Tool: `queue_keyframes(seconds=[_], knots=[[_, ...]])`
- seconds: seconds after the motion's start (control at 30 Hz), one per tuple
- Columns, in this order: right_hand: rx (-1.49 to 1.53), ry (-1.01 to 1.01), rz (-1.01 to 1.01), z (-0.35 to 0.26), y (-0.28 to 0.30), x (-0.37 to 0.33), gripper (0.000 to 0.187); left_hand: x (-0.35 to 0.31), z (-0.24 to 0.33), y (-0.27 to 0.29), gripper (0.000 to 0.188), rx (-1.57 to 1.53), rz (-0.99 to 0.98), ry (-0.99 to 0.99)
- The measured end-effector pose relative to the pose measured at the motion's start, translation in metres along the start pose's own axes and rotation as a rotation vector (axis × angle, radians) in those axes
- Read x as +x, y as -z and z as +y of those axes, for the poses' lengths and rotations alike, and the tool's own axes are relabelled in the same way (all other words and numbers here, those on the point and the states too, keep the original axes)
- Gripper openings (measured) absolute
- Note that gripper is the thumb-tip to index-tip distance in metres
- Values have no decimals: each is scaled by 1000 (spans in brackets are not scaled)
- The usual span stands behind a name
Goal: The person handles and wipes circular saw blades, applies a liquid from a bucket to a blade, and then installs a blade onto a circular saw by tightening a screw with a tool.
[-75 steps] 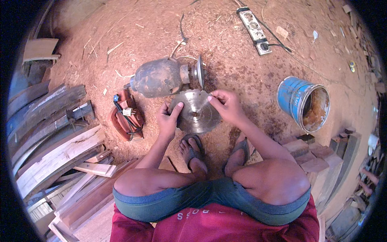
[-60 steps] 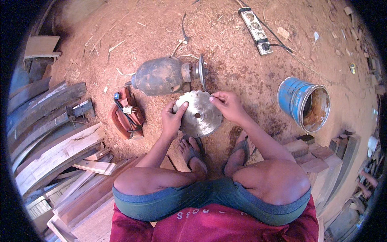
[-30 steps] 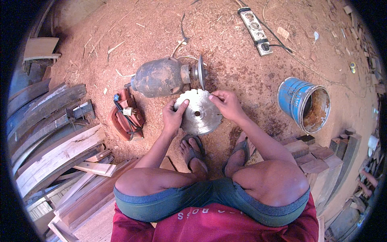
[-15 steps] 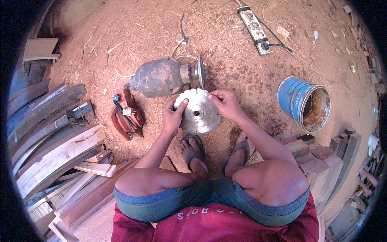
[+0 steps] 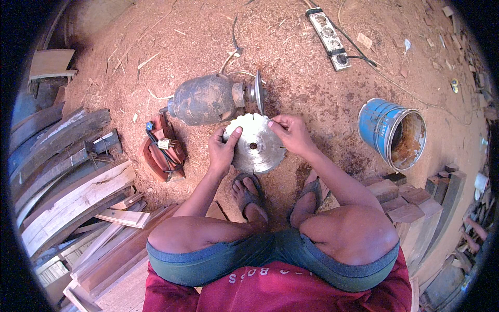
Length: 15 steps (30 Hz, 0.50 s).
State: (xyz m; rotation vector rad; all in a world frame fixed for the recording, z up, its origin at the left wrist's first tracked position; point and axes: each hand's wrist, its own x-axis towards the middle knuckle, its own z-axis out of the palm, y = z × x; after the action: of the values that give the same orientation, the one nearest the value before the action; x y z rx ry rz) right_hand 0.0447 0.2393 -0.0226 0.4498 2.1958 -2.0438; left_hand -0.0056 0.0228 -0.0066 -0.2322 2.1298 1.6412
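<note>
Between my two hands is a round silver circular saw blade, toothed at its rim, with a small dark hole in the middle. My left hand grips its left edge, thumb lying on the face and fingers behind. At the upper right rim, my right hand pinches the blade's edge between thumb and fingers. Just beyond the blade lies a rusty grey electric motor on its side. On the motor's shaft a thin grinding disc stands on edge, close to the blade's top rim.
Left of my feet sits a red-brown power tool with its cord bundled on it. A blue metal bucket lies tipped at right. Far off is a white power strip. Stacked planks fill the left; wooden blocks lie right.
Almost nothing differs. The blade and my left hand have shifted very slightly to the left and up; both hands keep the same hold.
</note>
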Motion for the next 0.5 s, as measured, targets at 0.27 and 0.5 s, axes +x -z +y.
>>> queue_keyframes(seconds=[0.27, 0.5], knots=[[47, 9, -27, -24, 3, -3, 19, -9, 24, 1, 29, -64, 26, -58], [229, 102, -70, -79, 21, -24, 25, -25, 80, 19, 24, 99, 63, -406]])
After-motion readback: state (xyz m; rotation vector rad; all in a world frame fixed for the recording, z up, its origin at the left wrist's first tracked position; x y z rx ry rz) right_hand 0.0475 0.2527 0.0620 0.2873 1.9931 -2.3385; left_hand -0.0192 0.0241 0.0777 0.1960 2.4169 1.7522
